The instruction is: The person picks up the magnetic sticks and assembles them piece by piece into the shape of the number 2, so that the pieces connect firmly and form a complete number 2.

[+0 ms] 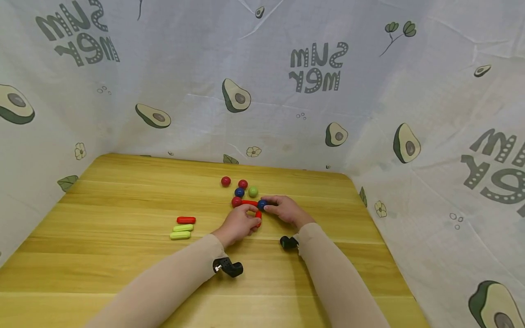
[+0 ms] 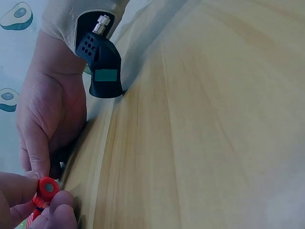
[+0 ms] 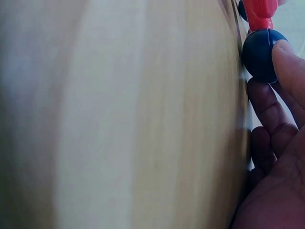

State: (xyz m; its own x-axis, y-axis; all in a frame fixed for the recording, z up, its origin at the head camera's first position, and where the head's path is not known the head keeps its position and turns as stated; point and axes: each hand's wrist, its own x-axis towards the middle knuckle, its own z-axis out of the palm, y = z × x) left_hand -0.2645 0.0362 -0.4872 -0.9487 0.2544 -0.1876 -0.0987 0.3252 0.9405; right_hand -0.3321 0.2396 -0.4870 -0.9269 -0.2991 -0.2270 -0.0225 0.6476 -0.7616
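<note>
My left hand (image 1: 239, 223) pinches a short red rod (image 1: 259, 216) between thumb and fingers; its round end with a grey disc faces the left wrist view. My right hand (image 1: 285, 211) grips a dark blue ball (image 3: 263, 56) between thumb and fingers. The held rod's far end lies at or close to this ball; contact is hard to tell. Another red rod (image 1: 249, 202) runs from the blue ball to a red ball (image 1: 236, 202) on the left. Fingers partly cover both the held rod and the blue ball.
Behind the hands sit a second blue ball (image 1: 239, 192), a green ball (image 1: 253, 192) and two red balls (image 1: 226, 181). To the left lie a red rod (image 1: 186, 220) and two yellow-green rods (image 1: 182, 228) on the wooden table (image 1: 123, 259). A printed cloth (image 1: 184, 59) hangs behind.
</note>
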